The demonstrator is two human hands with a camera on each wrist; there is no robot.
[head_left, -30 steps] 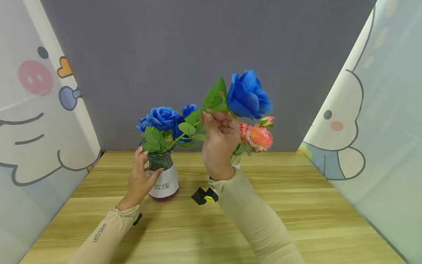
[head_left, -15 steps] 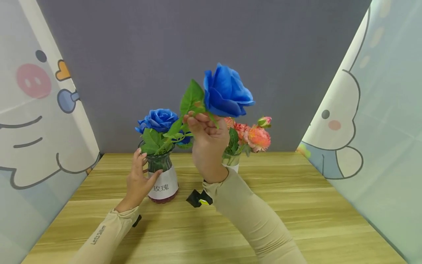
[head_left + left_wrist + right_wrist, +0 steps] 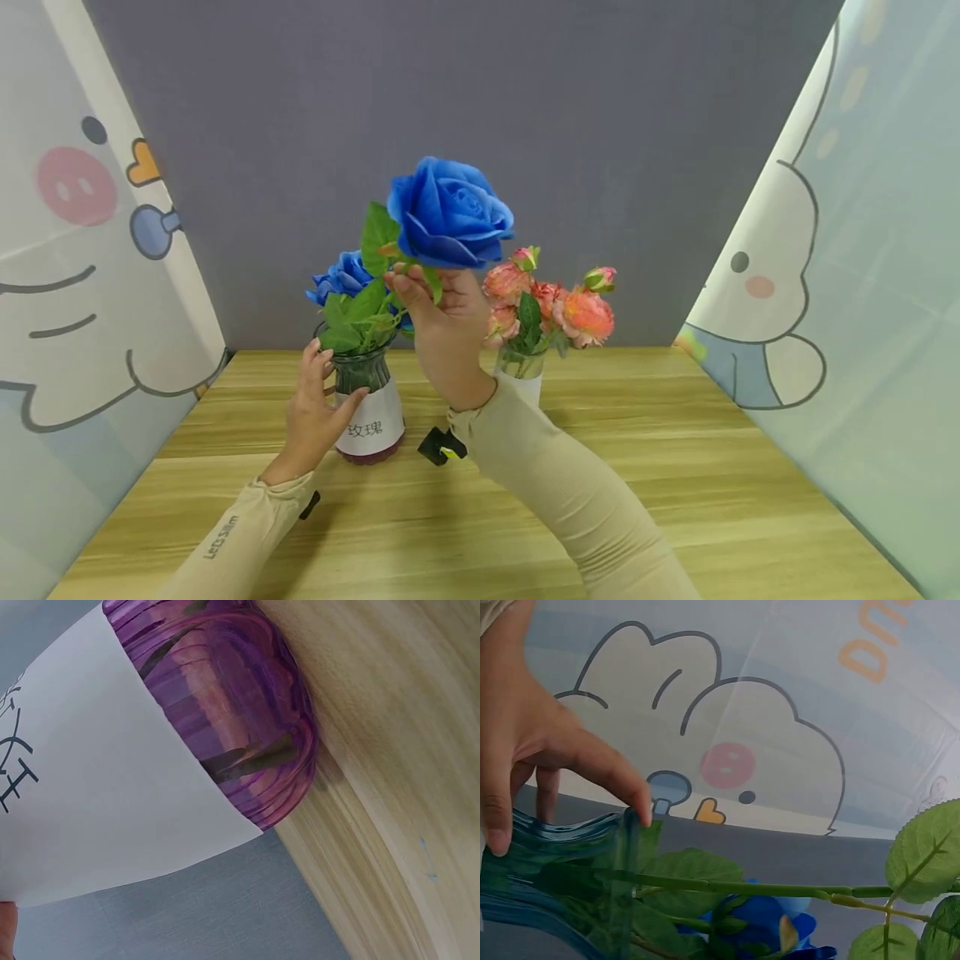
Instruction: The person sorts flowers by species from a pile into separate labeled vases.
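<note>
A glass vase (image 3: 363, 375) with a white paper label stands on the wooden table, its base purple in the left wrist view. My left hand (image 3: 313, 412) holds it from the left side, thumb at the label's upper edge and fingers near the neck. Several blue roses (image 3: 343, 273) with green leaves fill its mouth. Above it, my right hand (image 3: 446, 342) pinches one large blue rose (image 3: 450, 212) just below the bloom. In the right wrist view, a green stem (image 3: 780, 889) runs into the vase's mouth; its lower end is hard to make out among the leaves.
To the right, behind my right forearm, stands a second glass vase (image 3: 522, 365) with a white label and pinkish-orange flowers (image 3: 585, 315). A grey panel (image 3: 645, 150) closes off the back. Cartoon-printed sheets (image 3: 795, 308) flank the table (image 3: 720, 475).
My right hand has moved left and slightly down with the blue rose, bringing the bloom toward the labelled vase and uncovering more pink flowers. The left hand has kept its hold on the vase.
</note>
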